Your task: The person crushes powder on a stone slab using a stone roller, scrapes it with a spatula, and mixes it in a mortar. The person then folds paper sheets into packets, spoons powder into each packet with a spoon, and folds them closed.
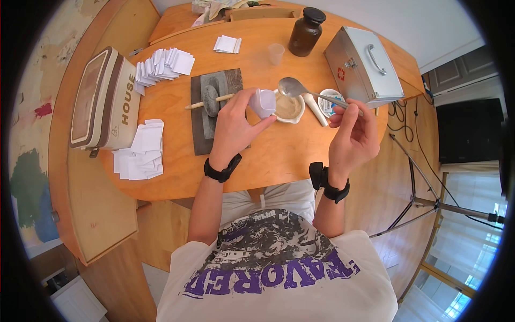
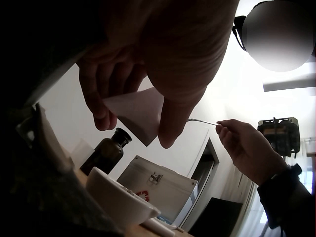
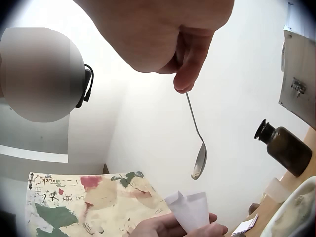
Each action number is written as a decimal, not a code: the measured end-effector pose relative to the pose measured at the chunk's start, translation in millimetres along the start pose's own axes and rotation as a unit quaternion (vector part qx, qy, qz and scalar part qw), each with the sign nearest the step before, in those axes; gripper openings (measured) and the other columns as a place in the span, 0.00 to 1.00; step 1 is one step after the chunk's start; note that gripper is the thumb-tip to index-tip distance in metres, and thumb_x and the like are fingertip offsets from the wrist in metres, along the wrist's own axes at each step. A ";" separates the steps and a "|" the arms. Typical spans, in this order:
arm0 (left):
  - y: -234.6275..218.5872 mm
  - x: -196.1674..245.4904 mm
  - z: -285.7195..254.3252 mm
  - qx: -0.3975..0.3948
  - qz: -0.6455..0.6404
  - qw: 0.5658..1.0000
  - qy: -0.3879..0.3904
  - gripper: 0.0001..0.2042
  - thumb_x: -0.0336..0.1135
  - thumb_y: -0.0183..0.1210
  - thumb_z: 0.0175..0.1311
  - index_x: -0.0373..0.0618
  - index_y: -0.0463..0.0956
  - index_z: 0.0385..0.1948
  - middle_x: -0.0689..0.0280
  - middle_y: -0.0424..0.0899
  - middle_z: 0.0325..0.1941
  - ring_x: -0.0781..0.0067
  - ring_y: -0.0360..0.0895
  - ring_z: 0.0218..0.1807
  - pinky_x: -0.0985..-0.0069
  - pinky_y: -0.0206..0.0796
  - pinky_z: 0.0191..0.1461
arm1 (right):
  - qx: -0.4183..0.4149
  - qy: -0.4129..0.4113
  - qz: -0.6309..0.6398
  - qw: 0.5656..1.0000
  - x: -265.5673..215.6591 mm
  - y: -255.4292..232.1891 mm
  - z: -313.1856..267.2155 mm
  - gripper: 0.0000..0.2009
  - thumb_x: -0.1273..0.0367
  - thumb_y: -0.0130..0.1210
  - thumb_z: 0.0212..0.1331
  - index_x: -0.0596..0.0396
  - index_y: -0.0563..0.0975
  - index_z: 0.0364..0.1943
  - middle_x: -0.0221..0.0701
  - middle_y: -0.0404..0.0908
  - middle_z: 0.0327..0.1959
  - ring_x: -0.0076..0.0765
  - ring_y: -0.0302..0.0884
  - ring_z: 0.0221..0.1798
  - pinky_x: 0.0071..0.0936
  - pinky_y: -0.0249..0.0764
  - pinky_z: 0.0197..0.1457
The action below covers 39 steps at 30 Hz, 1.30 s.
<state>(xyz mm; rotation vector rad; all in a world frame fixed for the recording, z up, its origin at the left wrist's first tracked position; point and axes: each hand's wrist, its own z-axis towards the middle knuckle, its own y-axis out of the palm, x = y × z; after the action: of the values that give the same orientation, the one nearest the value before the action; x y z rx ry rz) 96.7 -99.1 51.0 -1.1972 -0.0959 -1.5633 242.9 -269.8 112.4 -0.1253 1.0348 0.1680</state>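
My left hand (image 1: 236,124) holds a folded white paper pouch (image 1: 263,103) between thumb and fingers, beside a white mortar (image 1: 298,117) of beige powder. In the right wrist view the pouch (image 3: 192,210) opens upward, below and right of the spoon's height line. My right hand (image 1: 354,134) pinches the handle of a metal spoon (image 1: 291,87), its bowl above the mortar's rim area and right of the pouch. A little residue shows at the tip of the spoon (image 3: 198,165). A white pestle (image 1: 315,110) lies right of the mortar.
Folded papers (image 1: 142,150) lie at the left by a cream case (image 1: 102,102). A stone (image 1: 211,101) with a rod rests on a dark slab (image 1: 201,140). Behind stand a clear cup (image 1: 276,53), a brown bottle (image 1: 307,33) and a silver first-aid box (image 1: 365,67).
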 end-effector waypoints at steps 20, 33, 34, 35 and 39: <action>-0.2 0.2 0.1 0.006 -0.005 1.000 0.003 0.32 0.40 0.87 0.55 0.35 0.82 0.59 0.52 0.92 0.49 0.54 0.89 0.47 0.62 0.82 0.54 | -0.027 -0.090 -0.040 0.995 30.5 2.5 -5.2 0.05 0.78 0.67 0.77 0.64 0.88 0.50 0.35 0.93 0.35 0.27 0.94 0.33 0.24 0.89 0.38; -1.2 0.4 0.5 0.000 -0.004 1.000 0.004 0.32 0.40 0.87 0.56 0.35 0.82 0.59 0.52 0.92 0.49 0.53 0.88 0.46 0.62 0.82 0.53 | -0.137 -0.103 -0.157 0.973 72.8 5.9 -16.9 0.05 0.75 0.69 0.77 0.59 0.89 0.50 0.34 0.94 0.35 0.29 0.95 0.34 0.25 0.86 0.40; -1.0 0.0 0.3 0.002 -0.001 1.000 0.007 0.32 0.40 0.87 0.56 0.35 0.82 0.59 0.52 0.92 0.50 0.52 0.89 0.47 0.62 0.82 0.53 | -0.136 -0.094 -0.154 0.974 73.0 6.0 -17.0 0.04 0.74 0.68 0.77 0.59 0.89 0.50 0.34 0.94 0.35 0.29 0.95 0.33 0.25 0.87 0.40; -1.0 0.3 0.3 0.002 -0.001 1.000 0.007 0.32 0.40 0.87 0.56 0.35 0.82 0.59 0.52 0.92 0.50 0.52 0.89 0.47 0.62 0.82 0.53 | -0.136 -0.093 -0.154 0.974 73.9 5.8 -16.9 0.04 0.74 0.68 0.77 0.59 0.89 0.50 0.34 0.94 0.35 0.29 0.95 0.33 0.25 0.87 0.40; -1.1 0.1 0.3 -0.001 -0.001 1.000 0.008 0.32 0.40 0.87 0.56 0.35 0.82 0.59 0.52 0.92 0.50 0.52 0.89 0.47 0.61 0.82 0.54 | -0.103 -0.014 -0.121 0.987 76.1 4.4 -14.2 0.05 0.72 0.67 0.79 0.60 0.88 0.50 0.34 0.95 0.34 0.25 0.94 0.32 0.24 0.87 0.38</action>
<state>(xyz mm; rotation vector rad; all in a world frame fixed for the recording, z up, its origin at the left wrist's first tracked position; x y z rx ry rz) 96.0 -98.6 51.8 -1.1868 -0.0849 -1.5747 268.1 -262.1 39.5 -0.4331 0.9644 0.0554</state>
